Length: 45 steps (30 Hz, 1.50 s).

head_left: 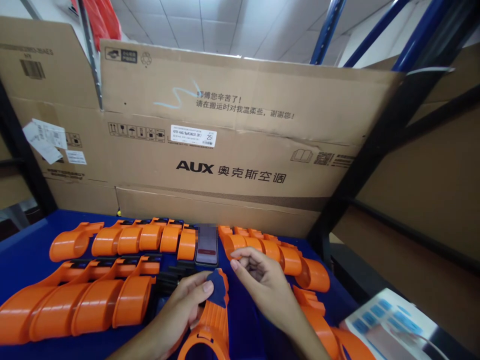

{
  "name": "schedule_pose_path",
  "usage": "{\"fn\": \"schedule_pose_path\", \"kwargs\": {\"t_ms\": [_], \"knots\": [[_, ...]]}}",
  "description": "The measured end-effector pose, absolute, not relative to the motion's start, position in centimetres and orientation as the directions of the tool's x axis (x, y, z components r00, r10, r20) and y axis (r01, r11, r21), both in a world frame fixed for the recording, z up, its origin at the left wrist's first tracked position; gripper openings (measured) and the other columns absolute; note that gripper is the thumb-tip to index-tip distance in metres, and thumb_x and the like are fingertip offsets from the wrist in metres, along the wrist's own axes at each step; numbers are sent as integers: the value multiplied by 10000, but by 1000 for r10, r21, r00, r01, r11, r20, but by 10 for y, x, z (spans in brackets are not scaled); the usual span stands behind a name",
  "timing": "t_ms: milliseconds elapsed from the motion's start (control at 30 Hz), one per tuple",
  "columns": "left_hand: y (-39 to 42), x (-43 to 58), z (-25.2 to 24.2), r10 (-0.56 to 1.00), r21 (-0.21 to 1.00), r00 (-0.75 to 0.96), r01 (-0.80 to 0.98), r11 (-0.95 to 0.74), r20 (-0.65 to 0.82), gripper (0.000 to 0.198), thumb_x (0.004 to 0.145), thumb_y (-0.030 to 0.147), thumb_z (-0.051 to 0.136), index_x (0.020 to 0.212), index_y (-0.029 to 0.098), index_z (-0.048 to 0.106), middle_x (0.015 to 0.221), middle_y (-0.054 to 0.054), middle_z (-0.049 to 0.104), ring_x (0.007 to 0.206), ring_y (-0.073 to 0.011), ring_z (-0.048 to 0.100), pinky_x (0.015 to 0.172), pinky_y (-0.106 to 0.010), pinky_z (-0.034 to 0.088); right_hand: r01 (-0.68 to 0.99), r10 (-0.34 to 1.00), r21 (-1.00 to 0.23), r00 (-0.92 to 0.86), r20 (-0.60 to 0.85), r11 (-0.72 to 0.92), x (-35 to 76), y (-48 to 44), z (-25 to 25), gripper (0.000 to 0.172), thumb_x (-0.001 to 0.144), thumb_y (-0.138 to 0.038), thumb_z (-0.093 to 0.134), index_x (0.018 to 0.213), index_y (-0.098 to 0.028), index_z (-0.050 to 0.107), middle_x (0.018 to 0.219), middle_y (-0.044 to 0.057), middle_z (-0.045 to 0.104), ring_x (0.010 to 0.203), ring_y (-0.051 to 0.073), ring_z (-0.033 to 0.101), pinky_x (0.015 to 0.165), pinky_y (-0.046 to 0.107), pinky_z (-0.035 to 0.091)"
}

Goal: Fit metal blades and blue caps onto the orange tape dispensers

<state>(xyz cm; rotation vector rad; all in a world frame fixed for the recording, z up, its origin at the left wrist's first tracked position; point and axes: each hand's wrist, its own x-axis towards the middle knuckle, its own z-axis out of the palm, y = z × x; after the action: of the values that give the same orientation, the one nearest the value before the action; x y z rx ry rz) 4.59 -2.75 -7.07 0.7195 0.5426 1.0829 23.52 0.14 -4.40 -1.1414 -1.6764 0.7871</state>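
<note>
My left hand (187, 305) is closed round an orange tape dispenser (212, 320), or a plastic part that looks like one, with a round ring at its lower end. A dark blue piece (217, 287) lies over its upper end, and my left thumb presses on that piece. To the right, my right hand (262, 280) is raised apart from the dispenser. Its thumb and index fingertips come close together in a pinch; anything between them is too small to make out. Black parts (174, 277) lie in a pile behind my left hand.
Rows of similar orange dispensers (99, 305) stand on the blue tabletop (22, 230) to the left, with more orange dispensers (290, 260) to the right. A phone (207, 245) stands between the back rows. A white device with blue keys (390, 325) sits at right. Cardboard (240, 145) walls the back.
</note>
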Motion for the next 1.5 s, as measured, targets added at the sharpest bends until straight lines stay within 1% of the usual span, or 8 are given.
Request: {"fn": "schedule_pose_path", "kwargs": {"t_ms": [100, 233, 333, 467, 700, 833, 900, 1500], "knots": [[-28, 43, -63, 916, 712, 401, -643, 284, -3, 369, 835, 349, 747, 1166, 186, 743, 1108, -137, 794, 1074, -332, 728, 917, -415, 563, 253, 940, -906, -125, 317, 339, 229, -1, -46, 305, 977, -488, 542, 1063, -225, 669, 932, 36, 676, 874, 205, 636, 780, 309, 531], [-26, 39, -64, 941, 677, 334, -681, 281, -55, 384, 861, 351, 717, 1213, 196, 704, 1145, -127, 786, 1125, -325, 708, 990, -437, 530, 286, 951, -908, -112, 287, 307, 224, -5, -55, 297, 980, -508, 524, 1087, -270, 666, 1030, 36, 695, 1005, 246, 648, 917, 384, 537], [-23, 38, -71, 953, 692, 292, -671, 267, -85, 413, 841, 354, 739, 1215, 187, 693, 1133, -132, 788, 1120, -332, 709, 1000, -446, 525, 289, 954, -910, -128, 272, 298, 223, -7, -61, 298, 972, -515, 530, 1050, -265, 672, 999, 37, 699, 961, 249, 656, 883, 393, 563], [-22, 38, -72, 946, 709, 323, -662, 244, -25, 420, 851, 307, 731, 1249, 188, 665, 1144, -133, 779, 1093, -325, 719, 973, -454, 542, 301, 959, -913, -155, 237, 274, 224, -7, -61, 283, 956, -511, 564, 1023, -257, 668, 974, 22, 696, 930, 231, 653, 844, 351, 571], [-19, 38, -71, 967, 707, 248, -692, 142, 49, 255, 873, 252, 682, 1125, 213, 672, 1241, -94, 722, 1178, -297, 662, 1000, -446, 516, 163, 951, -945, -178, 255, 283, 228, -3, -56, 306, 980, -483, 551, 1176, -253, 601, 1036, 40, 696, 810, 196, 685, 782, 347, 593], [-12, 35, -82, 985, 730, 171, -676, 104, 18, 310, 847, 276, 716, 1150, 231, 667, 1290, -86, 694, 1254, -302, 603, 1011, -433, 493, 331, 912, -850, -178, 369, 409, 231, -7, -49, 295, 944, -408, 639, 1204, -271, 664, 1200, 69, 709, 1124, 271, 655, 1022, 448, 506], [-9, 33, -85, 990, 748, 143, -659, 83, 16, 342, 816, 288, 752, 1145, 231, 681, 1296, -91, 695, 1266, -309, 592, 998, -413, 493, 406, 890, -792, -190, 415, 456, 230, -8, -45, 285, 932, -384, 659, 1199, -290, 691, 1239, 62, 707, 1194, 285, 624, 1091, 478, 448], [-11, 34, -79, 997, 755, 57, -656, -3, 54, 393, 775, 222, 823, 1154, 257, 724, 1201, -58, 735, 1138, -246, 664, 925, -324, 548, 429, 845, -728, -262, 466, 535, 232, -5, -39, 278, 948, -343, 642, 1214, -295, 708, 1228, 62, 722, 1177, 277, 645, 1075, 476, 476]]}}
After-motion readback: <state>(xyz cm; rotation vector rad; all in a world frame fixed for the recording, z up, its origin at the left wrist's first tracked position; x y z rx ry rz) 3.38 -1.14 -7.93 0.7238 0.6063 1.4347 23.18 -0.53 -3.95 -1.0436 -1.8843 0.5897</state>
